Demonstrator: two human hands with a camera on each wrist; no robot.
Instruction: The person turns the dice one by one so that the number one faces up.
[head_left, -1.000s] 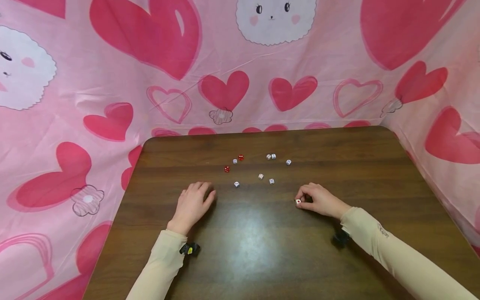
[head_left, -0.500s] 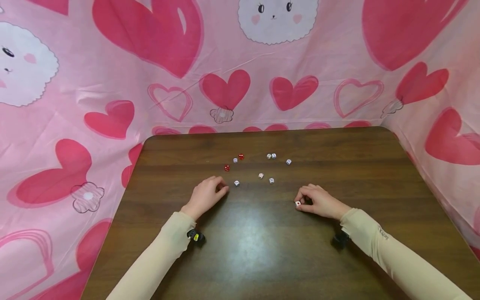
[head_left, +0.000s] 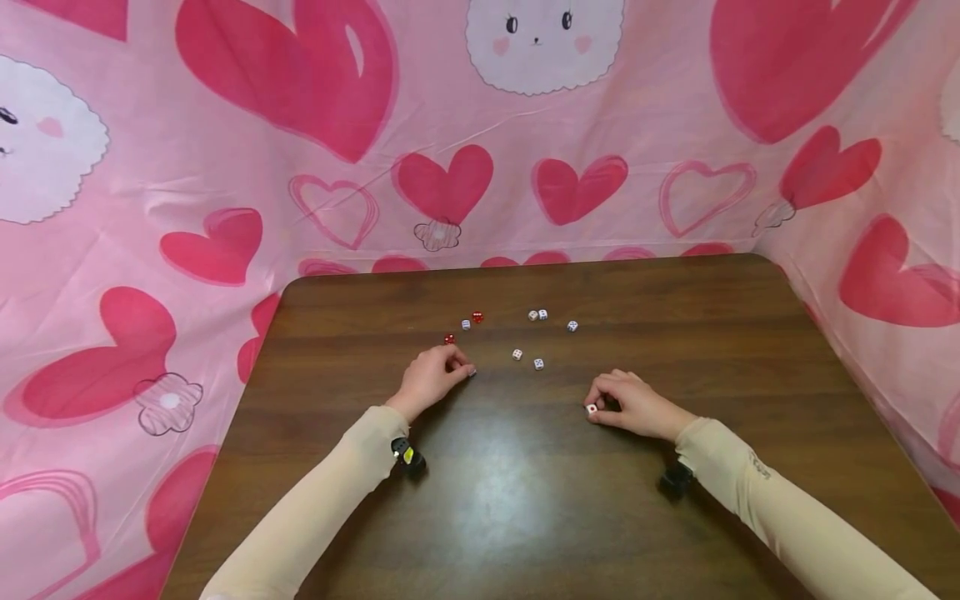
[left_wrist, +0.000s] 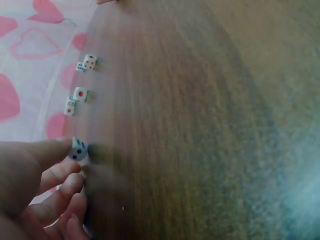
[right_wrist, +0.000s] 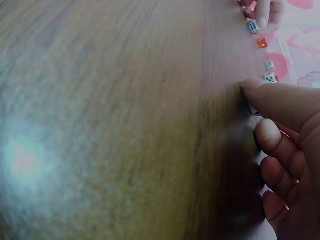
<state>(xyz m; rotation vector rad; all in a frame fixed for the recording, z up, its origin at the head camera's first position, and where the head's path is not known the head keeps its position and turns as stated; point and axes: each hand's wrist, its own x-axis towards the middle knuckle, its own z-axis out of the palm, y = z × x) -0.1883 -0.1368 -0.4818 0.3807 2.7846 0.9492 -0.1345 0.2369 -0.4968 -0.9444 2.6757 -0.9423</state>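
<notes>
At the front of the scattered dice, my left hand has its thumb and forefinger at a white die, which shows dark pips in the left wrist view. Most of that die is covered by the fingers in the head view. My right hand, farther right on the table, pinches another white die with a red pip facing up. In the right wrist view the thumb hides nearly all of it. Just beyond the left knuckles lies a red die.
Behind the left hand are a second red die and a white die. Several more white dice, including one nearer the middle, lie between the hands and farther back. A pink heart-print cloth hangs behind the brown table.
My left hand has moved right and forward across the table to the nearest white die, thumb and forefinger closing on it. The right hand stays almost still, holding its die.
</notes>
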